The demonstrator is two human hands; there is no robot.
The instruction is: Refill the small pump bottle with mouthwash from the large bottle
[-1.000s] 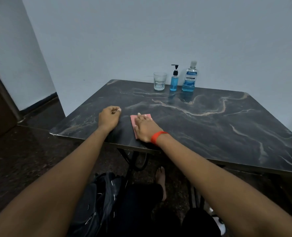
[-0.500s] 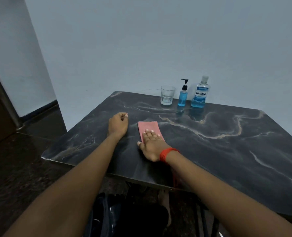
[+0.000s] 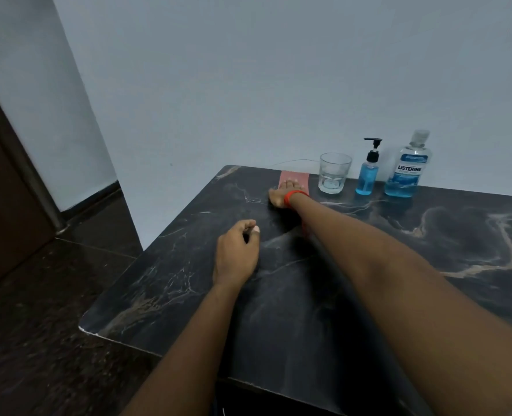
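1. Head view – dark marbled worktop (image 3: 429, 295) pushed into a corner against a pale wall.
2. Right hand (image 3: 283, 196), red band (image 3: 292, 196) at the wrist, is stretched to the far edge, lying flat and spread on a pink cloth (image 3: 293, 177). It's pressing on it, not gripping.
3. Left hand (image 3: 236, 256) rests nearer on the worktop, curled into a loose fist with nothing in it.
4. Along the back edge, just right of the cloth: an empty glass (image 3: 334, 172), then the small pump bottle (image 3: 368, 172) with blue liquid, then the large bottle (image 3: 409, 166) – all upright, caps on, close together.
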